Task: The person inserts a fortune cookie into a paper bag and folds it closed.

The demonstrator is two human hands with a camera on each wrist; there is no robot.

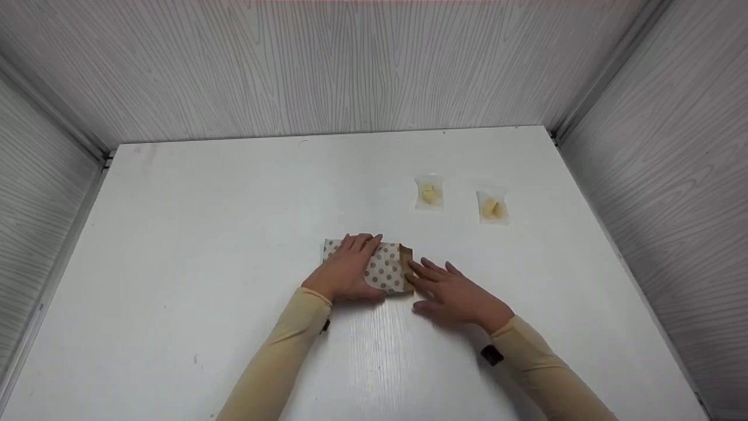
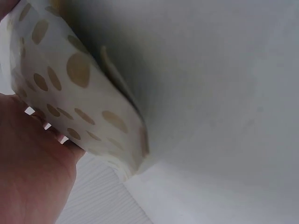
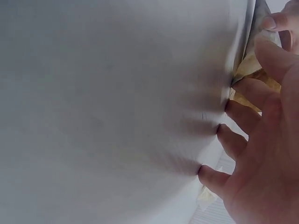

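A white paper bag [image 1: 384,270] with polka dots lies flat near the middle of the table, its brown open end [image 1: 406,257] facing right. My left hand [image 1: 347,272] holds it from above, fingers over the far edge and thumb along the near edge. In the left wrist view the dotted side of the bag [image 2: 79,88] bulges beside that hand [image 2: 35,168]. From the right, my right hand [image 1: 459,292] reaches to the brown end, its fingers extended and spread. In the right wrist view the right hand's fingertips [image 3: 223,128] rest on the table, the forefinger right at the bag's mouth [image 3: 254,84].
Two small clear packets with pale yellow contents lie beyond my right hand, one packet [image 1: 429,193] left of the other packet [image 1: 492,207]. The white table [image 1: 234,204] is bounded by a grey wood-grain back wall [image 1: 327,70] and side walls.
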